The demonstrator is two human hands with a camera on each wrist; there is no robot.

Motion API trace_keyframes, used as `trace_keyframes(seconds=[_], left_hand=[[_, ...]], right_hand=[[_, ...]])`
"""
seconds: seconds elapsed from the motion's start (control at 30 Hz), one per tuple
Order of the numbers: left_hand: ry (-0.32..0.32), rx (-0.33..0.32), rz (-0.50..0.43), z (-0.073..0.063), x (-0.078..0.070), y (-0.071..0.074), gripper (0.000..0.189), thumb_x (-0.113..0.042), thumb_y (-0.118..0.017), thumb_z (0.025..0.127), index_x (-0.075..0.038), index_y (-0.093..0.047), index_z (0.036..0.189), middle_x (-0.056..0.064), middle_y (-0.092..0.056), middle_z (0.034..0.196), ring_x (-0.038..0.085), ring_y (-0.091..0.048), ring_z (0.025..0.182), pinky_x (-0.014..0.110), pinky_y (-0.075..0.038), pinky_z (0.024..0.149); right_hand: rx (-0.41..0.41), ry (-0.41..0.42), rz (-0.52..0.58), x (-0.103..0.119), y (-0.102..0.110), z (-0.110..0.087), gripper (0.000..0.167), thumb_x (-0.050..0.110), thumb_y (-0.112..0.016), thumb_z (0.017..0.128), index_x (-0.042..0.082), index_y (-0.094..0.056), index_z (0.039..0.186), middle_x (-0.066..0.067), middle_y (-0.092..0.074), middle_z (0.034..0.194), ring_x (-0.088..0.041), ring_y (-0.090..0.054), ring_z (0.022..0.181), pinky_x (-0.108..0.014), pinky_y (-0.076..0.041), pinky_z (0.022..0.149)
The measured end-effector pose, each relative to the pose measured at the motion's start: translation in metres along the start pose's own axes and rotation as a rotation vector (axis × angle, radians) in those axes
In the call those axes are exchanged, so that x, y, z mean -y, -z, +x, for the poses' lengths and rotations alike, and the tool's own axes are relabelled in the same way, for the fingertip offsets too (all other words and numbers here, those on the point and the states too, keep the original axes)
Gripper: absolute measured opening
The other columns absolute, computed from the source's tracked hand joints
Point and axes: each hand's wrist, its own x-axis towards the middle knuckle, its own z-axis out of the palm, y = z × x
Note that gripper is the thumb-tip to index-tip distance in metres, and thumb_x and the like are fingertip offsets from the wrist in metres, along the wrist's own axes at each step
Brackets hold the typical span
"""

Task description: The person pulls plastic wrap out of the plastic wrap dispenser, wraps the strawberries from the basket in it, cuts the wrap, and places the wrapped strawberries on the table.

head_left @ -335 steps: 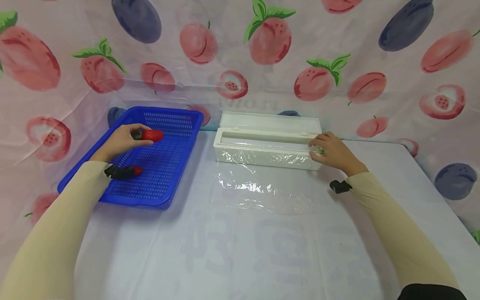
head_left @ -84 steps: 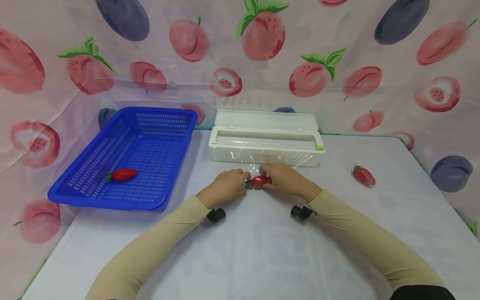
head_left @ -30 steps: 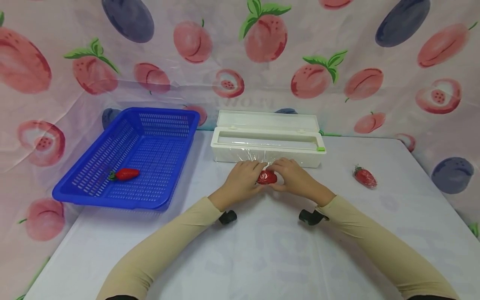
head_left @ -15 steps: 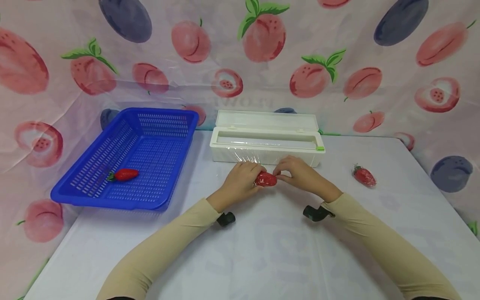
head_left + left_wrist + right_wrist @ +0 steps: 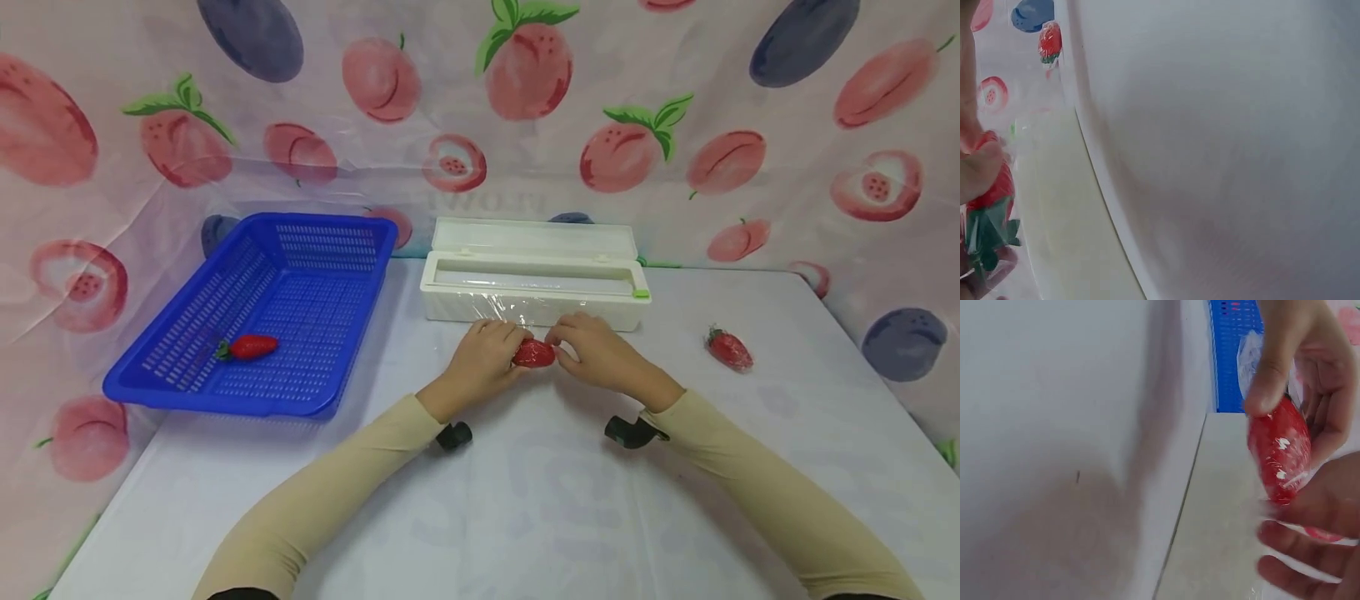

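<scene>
A red strawberry wrapped in shiny clear film is between my two hands, in front of the white cling film box. My left hand grips it from the leafy end, thumb laid along its side. In the left wrist view the green leaves of the strawberry show through loose film. My right hand pinches at its pointed tip with thumb and forefinger, the other fingers loosely bent. The right wrist view shows the strawberry with film bunched past its leaves.
Behind stands the cling film box, lid raised, with a roll inside and a green slider. One bare strawberry lies in the blue basket at left. Another film-wrapped strawberry rests on the white table at right.
The strawberry my left hand held over the basket is now film-wrapped at the box's front. Lately my right hand shifted from its side to its tip; the left kept its grip.
</scene>
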Motion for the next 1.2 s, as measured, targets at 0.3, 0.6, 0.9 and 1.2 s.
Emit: trace_keyframes(seconds=[0.3, 0.6, 0.9, 1.2], left_hand=[[0.052, 0.108, -0.085, 0.000, 0.002, -0.003, 0.053, -0.036, -0.066, 0.086, -0.007, -0.053, 0.128, 0.006, -0.066, 0.115, 0.020, -0.061, 0.107, 0.035, -0.046, 0.090], [0.005, -0.077, 0.097, -0.006, 0.002, -0.002, 0.057, -0.031, -0.078, 0.075, -0.008, -0.054, 0.121, 0.008, -0.061, 0.112, 0.022, -0.056, 0.104, 0.033, -0.046, 0.090], [0.038, 0.076, 0.065, -0.006, -0.001, 0.002, 0.063, -0.026, -0.075, 0.078, -0.002, -0.048, 0.129, 0.009, -0.068, 0.104, 0.022, -0.061, 0.094, 0.033, -0.047, 0.084], [0.010, 0.094, 0.089, 0.001, -0.003, 0.002, 0.044, -0.019, -0.070, 0.084, -0.004, -0.053, 0.122, 0.009, -0.071, 0.097, 0.021, -0.065, 0.084, 0.031, -0.051, 0.077]], right_hand=[[-0.112, 0.113, -0.097, 0.002, -0.008, 0.001, 0.040, 0.030, -0.080, 0.072, 0.008, -0.066, 0.102, -0.006, -0.069, 0.096, -0.024, -0.059, 0.095, -0.045, -0.045, 0.084], [-0.083, 0.094, -0.088, -0.001, -0.012, 0.005, 0.038, 0.027, -0.080, 0.072, 0.007, -0.066, 0.101, -0.006, -0.069, 0.095, -0.025, -0.058, 0.096, -0.045, -0.046, 0.082], [-0.108, 0.099, -0.091, 0.001, -0.012, 0.007, 0.039, 0.027, -0.081, 0.070, 0.007, -0.066, 0.100, -0.006, -0.068, 0.094, -0.023, -0.057, 0.093, -0.044, -0.046, 0.080], [-0.123, 0.124, -0.122, 0.001, -0.015, 0.006, 0.038, 0.028, -0.080, 0.071, 0.006, -0.067, 0.099, -0.006, -0.069, 0.095, -0.024, -0.057, 0.094, -0.043, -0.045, 0.080]])
